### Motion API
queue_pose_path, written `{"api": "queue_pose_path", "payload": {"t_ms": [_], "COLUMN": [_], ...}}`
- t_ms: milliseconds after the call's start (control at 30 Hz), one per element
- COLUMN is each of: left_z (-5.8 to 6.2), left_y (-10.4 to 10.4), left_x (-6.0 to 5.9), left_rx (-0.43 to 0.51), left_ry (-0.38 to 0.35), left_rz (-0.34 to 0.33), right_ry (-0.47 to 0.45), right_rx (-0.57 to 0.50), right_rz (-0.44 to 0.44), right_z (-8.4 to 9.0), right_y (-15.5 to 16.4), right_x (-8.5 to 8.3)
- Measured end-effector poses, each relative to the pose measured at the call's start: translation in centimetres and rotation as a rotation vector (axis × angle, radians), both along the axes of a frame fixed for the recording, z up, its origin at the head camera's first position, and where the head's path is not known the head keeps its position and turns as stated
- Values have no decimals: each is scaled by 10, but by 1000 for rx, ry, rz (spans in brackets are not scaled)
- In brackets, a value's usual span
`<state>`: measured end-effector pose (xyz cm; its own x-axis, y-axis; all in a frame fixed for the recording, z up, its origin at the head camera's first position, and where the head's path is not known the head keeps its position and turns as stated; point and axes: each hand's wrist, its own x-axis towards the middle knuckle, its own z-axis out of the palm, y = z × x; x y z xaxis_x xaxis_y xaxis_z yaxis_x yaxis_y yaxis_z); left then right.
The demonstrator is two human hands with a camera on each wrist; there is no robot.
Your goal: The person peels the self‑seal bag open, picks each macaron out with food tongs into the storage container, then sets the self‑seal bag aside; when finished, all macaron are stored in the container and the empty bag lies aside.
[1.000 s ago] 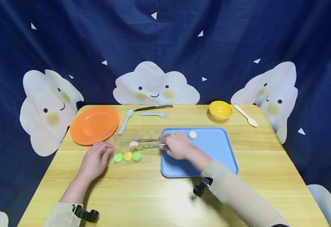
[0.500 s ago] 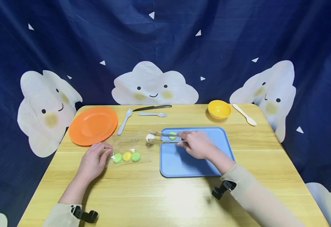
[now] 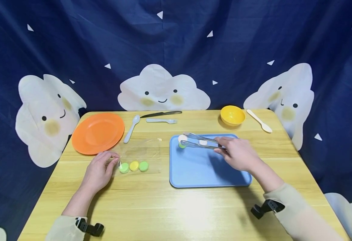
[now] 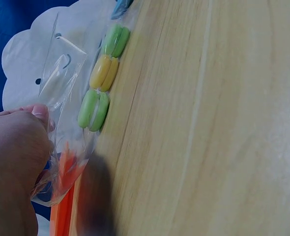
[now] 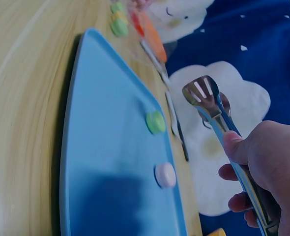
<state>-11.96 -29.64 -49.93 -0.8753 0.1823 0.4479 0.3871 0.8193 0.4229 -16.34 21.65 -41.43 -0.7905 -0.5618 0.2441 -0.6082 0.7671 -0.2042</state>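
Right hand [image 3: 237, 154]: grips metal tongs [image 3: 201, 141] above blue tray [image 3: 206, 170]; white macaron [image 3: 182, 138] pinched at tips, over far-left corner.
Left hand [image 3: 98, 170]: pinches clear bag [image 3: 139, 154] on tabletop [image 3: 169, 211]; three macarons [image 3: 133, 166] inside.
Tray: green macaron [image 5: 155, 122], white macaron [image 5: 165, 174].

Bright, even light; wrist views blurred, glare on table [image 3: 176, 207].
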Motion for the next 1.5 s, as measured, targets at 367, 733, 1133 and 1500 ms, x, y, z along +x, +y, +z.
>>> {"api": "queue_pose_path", "payload": {"t_ms": [367,733,1133,1500], "left_z": [0,3,4,2], "left_y": [0,1,1,1], "left_x": [-2,-1,2,2], "left_rx": [4,2,3,8], "left_ry": [-13,-17,-26,-35], "left_rz": [-9,-11,-6,-7], "right_ry": [-22,-9,-91,-135], "right_rx": [-2,20,63,76], "right_rz": [-111,-178,-233,-260], "right_z": [3,-9,-24,-34], "right_y": [54,90,108,115], "right_x": [14,20,20,20]}}
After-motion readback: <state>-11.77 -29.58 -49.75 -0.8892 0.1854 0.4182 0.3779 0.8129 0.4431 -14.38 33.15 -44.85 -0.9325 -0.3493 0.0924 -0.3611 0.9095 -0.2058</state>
